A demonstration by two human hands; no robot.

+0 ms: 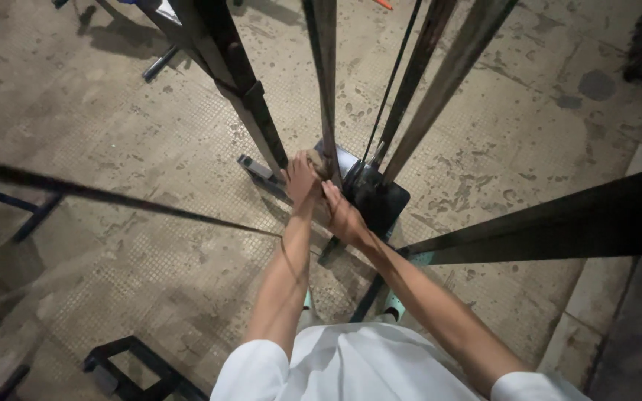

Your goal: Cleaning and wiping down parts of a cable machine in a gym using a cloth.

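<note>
Floor: a worn, stained concrete floor (128, 134) with a fine grid pattern fills most of the view; a paler raised kerb runs down its right edge.
Upright bars: four dark, rust-streaked metal bars rise toward the camera from one spot. They are a broad black channel post (239, 82) on the left, a narrow flat bar (325, 67) in the middle, and two slanted bars (440, 82) on the right. One thin black rod (391, 78) stands among them.
Side beams: one wide black beam (559, 223) crosses from the right, and one thin dark bar (113, 194) crosses from the left. Both cut across the view in front of the floor.
Base plate: a dark, flat, square metal plate (380, 200) lies on the floor where the uprights meet, straight ahead of the person and just beyond both hands. The bars and the hands hide part of it.
Arms: two bare forearms reach forward from short white sleeves, close together.
Left hand: the left hand (302, 178) is at the foot of the narrow flat bar, with its fingers curled together against the bar. I cannot tell whether they close fully round it.
Right hand: the right hand (343, 215) is just beside the left, touching the plate's near edge, with its fingers bent and close together. What they grip, if anything, is hidden.
Floor frames: three dark tube frames sit on the floor at the left, one lower left (124, 364), one mid left and one upper left.
Footwear: two pale green shoe tips (395, 301) show beneath the arms.
</note>
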